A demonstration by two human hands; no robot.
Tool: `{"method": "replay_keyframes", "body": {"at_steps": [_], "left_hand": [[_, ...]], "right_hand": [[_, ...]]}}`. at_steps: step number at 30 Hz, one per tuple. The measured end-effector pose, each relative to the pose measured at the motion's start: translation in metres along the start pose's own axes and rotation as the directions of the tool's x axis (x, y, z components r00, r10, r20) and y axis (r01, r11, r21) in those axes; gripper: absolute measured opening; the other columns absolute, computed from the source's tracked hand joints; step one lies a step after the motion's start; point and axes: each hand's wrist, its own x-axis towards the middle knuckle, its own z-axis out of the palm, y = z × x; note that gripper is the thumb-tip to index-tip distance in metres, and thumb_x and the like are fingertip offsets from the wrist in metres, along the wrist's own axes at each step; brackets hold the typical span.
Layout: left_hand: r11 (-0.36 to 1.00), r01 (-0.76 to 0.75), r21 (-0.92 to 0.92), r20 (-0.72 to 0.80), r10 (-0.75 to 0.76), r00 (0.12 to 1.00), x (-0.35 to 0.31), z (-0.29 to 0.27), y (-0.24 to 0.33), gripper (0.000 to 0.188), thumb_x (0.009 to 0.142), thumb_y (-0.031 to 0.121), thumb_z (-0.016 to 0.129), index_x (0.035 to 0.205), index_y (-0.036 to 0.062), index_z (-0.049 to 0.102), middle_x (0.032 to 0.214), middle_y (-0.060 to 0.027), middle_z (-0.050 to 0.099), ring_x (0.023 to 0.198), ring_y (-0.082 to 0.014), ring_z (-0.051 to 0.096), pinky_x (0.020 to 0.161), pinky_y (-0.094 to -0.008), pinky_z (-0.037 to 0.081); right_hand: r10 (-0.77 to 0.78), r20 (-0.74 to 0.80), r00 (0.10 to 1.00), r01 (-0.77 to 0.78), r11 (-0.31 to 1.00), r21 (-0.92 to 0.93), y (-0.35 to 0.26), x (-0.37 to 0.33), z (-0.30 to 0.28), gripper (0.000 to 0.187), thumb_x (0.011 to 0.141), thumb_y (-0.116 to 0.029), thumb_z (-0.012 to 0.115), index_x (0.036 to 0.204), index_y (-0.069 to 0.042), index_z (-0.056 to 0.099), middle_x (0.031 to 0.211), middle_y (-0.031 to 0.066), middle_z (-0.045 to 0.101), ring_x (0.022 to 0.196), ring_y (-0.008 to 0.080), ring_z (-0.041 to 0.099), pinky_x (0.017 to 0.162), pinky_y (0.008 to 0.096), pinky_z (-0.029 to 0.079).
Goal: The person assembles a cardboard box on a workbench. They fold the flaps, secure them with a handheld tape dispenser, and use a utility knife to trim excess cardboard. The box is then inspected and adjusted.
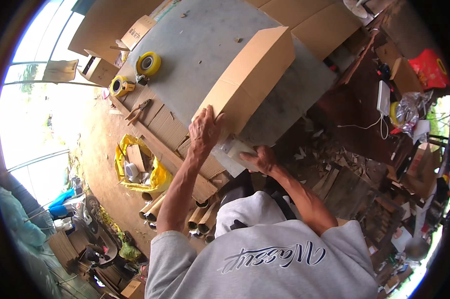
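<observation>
A long tan cardboard box (250, 82) lies slantwise across a grey tabletop (185, 55), with a flap raised at its far end. My left hand (205, 130) grips its near end, fingers bent over the top edge and thumb side blurred. Just right of that end, my right hand (261, 159) is closed around a pale, partly see-through tape roll (237, 150), smeared by motion. Whether tape runs from the roll to the box, I cannot tell. On the table's left side sit a yellow tape roll (148, 64) and a yellow tape dispenser (119, 86).
Pliers (139, 111) lie on cardboard along the table's left edge. Below them stands a yellow bag (142, 169) of scraps. Cardboard tubes (202, 219) lie near my left arm. Large cardboard sheets (314, 25) are at the far right; a white power strip (383, 98) rests beyond.
</observation>
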Motion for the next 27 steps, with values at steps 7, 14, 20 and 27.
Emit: {"method": "replay_keyframes", "body": {"at_steps": [7, 14, 20, 27], "left_hand": [[0.999, 0.005, -0.046, 0.044, -0.003, 0.999, 0.031, -0.010, -0.034, 0.038, 0.098, 0.046, 0.062, 0.095, 0.0082, 0.069, 0.073, -0.0196, 0.068, 0.072, -0.0429, 0.069, 0.066, -0.0533, 0.055], [0.974, 0.038, -0.224, 0.148, -0.004, 0.989, 0.050, -0.021, -0.051, 0.047, 0.100, 0.052, 0.057, 0.096, 0.0080, 0.075, 0.070, -0.0210, 0.066, 0.069, -0.0412, 0.068, 0.064, -0.0451, 0.053], [0.921, 0.175, -0.349, 0.253, -0.087, 0.963, 0.073, -0.033, -0.084, 0.054, 0.099, 0.055, 0.059, 0.102, 0.0037, 0.076, 0.070, -0.0218, 0.064, 0.060, -0.0248, 0.064, 0.065, -0.0408, 0.052], [0.915, 0.289, -0.281, 0.404, -0.161, 0.901, 0.114, -0.052, -0.135, 0.071, 0.099, 0.063, 0.056, 0.070, -0.0018, 0.062, 0.053, -0.0049, 0.043, 0.056, -0.0092, 0.043, 0.053, -0.0357, 0.041]], "right_hand": [[0.075, -0.022, 0.997, -0.078, 0.979, -0.190, 0.048, -0.036, -0.043, 0.068, 0.081, -0.055, 0.075, 0.097, 0.011, 0.073, 0.082, 0.0195, 0.075, 0.064, 0.0244, 0.075, 0.056, 0.0339, 0.062], [0.206, -0.011, 0.978, -0.206, 0.968, -0.141, 0.046, -0.039, -0.046, 0.069, 0.082, -0.061, 0.071, 0.092, 0.008, 0.075, 0.075, 0.0181, 0.073, 0.061, 0.0228, 0.073, 0.054, 0.0338, 0.060], [0.246, -0.033, 0.969, -0.248, 0.958, -0.143, 0.020, -0.023, -0.024, 0.069, 0.080, -0.062, 0.072, 0.088, 0.007, 0.073, 0.072, 0.0161, 0.072, 0.058, 0.0221, 0.072, 0.053, 0.0350, 0.060], [0.309, -0.078, 0.948, -0.316, 0.945, -0.085, 0.008, -0.009, -0.012, 0.071, 0.078, -0.057, 0.078, 0.091, 0.013, 0.070, 0.077, 0.0184, 0.071, 0.062, 0.0237, 0.072, 0.052, 0.0340, 0.060]]}}
